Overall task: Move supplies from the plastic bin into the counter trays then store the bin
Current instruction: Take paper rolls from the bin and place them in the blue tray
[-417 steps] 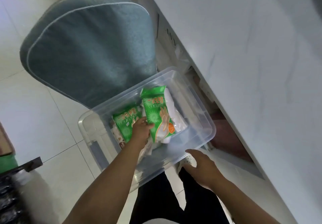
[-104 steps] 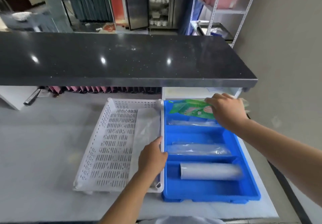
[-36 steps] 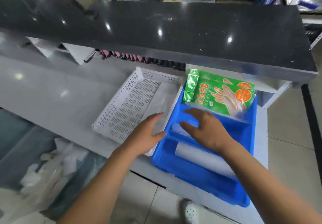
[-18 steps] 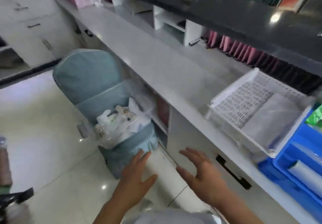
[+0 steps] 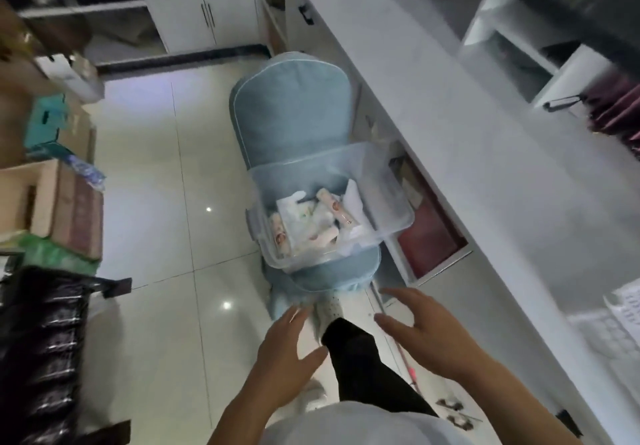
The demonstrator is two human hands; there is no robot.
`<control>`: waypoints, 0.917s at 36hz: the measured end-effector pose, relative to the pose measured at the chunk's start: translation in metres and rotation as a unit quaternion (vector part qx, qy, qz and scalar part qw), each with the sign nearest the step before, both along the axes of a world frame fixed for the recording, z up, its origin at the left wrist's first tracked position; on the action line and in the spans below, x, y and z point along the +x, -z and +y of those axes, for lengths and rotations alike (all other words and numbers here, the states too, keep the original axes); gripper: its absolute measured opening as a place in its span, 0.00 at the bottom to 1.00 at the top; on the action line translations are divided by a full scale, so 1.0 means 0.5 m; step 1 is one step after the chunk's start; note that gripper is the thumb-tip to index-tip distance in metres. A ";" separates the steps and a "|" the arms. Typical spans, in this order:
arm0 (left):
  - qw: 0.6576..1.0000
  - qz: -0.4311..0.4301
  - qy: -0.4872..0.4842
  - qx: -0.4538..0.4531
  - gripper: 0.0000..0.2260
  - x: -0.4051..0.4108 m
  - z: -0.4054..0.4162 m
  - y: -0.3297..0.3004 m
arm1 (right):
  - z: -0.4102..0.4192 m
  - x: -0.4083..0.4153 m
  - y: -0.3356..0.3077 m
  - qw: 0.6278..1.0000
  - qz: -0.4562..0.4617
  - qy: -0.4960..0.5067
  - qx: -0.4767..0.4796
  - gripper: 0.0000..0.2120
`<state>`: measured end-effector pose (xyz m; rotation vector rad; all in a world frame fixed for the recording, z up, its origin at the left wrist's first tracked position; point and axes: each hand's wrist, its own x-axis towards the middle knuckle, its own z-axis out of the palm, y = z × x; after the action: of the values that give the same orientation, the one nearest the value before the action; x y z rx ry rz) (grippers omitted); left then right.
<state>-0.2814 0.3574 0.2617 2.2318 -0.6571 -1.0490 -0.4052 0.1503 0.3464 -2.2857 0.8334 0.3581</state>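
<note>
Left hand (image 5: 284,354) spread, empty. Right hand (image 5: 420,333) likewise spread, empty. Plastic bin (image 5: 329,202) ahead of both grips, on blue chair (image 5: 294,112), untouched, small packets (image 5: 311,219) inside. Tabletop (image 5: 467,133) right of right grip. Transfer judged incomplete; storing pending.

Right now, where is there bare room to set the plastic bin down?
Free: white counter right of the bin, and floor tiles between chair and cardboard boxes. Crowded: the chair seat, filled by the bin. Both hands are empty.

Blue chair (image 5: 294,122) — clear plastic bin (image 5: 388,198) on seat, supplies (image 5: 311,223) inside
</note>
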 end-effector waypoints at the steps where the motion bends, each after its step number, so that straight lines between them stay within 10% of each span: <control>1: 1.000 0.002 -0.010 0.008 0.32 0.022 0.000 0.002 | -0.014 0.028 0.010 1.000 0.003 -0.005 0.008 0.24; 14: 0.990 0.020 -0.021 0.140 0.31 0.344 -0.133 0.022 | -0.277 0.317 0.220 0.992 0.103 -0.032 0.058 0.27; 24: 0.984 0.068 -0.155 0.053 0.19 0.501 -0.394 0.102 | -0.356 0.453 0.387 0.966 0.223 -0.129 0.002 0.27; 33: 0.956 0.142 0.016 0.257 0.28 0.516 -0.465 0.371 | -0.348 0.453 0.547 0.959 0.235 -0.143 -0.071 0.35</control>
<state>-0.0232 0.1251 0.0759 2.4208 -0.3161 -1.6701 -0.1786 -0.0239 0.0729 -2.5008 0.7668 1.0335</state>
